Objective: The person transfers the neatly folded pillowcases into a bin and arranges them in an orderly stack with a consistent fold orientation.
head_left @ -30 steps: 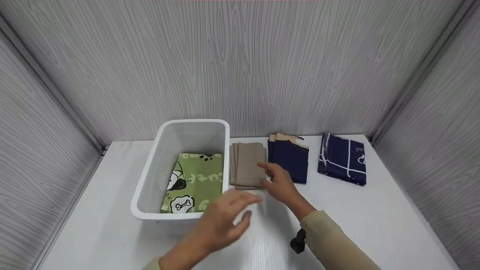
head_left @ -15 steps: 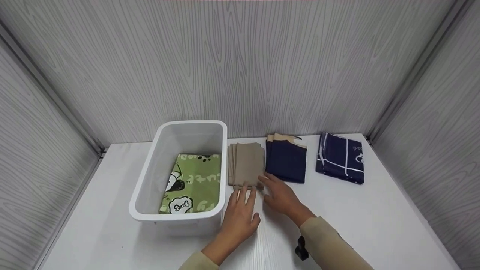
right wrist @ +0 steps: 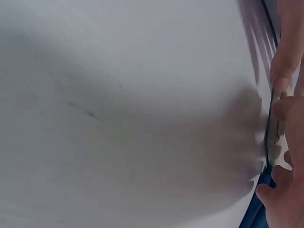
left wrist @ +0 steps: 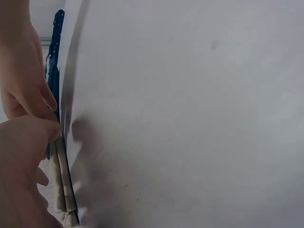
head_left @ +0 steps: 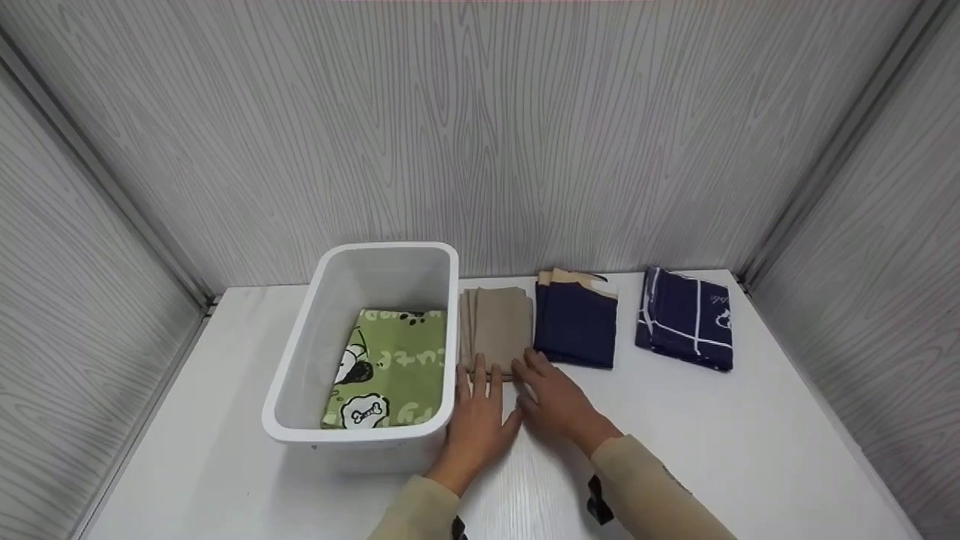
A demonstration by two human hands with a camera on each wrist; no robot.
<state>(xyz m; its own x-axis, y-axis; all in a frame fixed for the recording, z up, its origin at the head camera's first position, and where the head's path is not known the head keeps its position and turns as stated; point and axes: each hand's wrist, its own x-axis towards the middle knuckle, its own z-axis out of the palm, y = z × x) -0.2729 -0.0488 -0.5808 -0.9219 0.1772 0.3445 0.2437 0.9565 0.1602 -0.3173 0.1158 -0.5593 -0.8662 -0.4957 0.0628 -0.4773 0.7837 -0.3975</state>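
Observation:
A folded brown cloth (head_left: 504,322), stacked in several layers, lies just right of the white bin (head_left: 358,435). My left hand (head_left: 478,429) reaches along the bin's side, its spread, straight fingers touching the cloth's front edge. At the front right corner of the same cloth is my right hand (head_left: 556,399), fingers forward and slightly bent. The left wrist view shows the cloth's layered edge (left wrist: 61,183) low against the table, beside the left hand (left wrist: 21,164). Both thumbs point toward each other in front of the cloth. Inside the bin lies a green printed cloth (head_left: 405,367).
A folded navy and tan cloth (head_left: 576,322) sits right of the brown one. Farther right lies a navy cloth with white lines (head_left: 686,319). Grey wood-grain panels (head_left: 480,135) close off the back and sides of the white table (head_left: 750,450).
My left hand has come forward and right, from in front of the bin to the brown cloth's front edge. My right hand has drawn back from above the cloth to its front corner.

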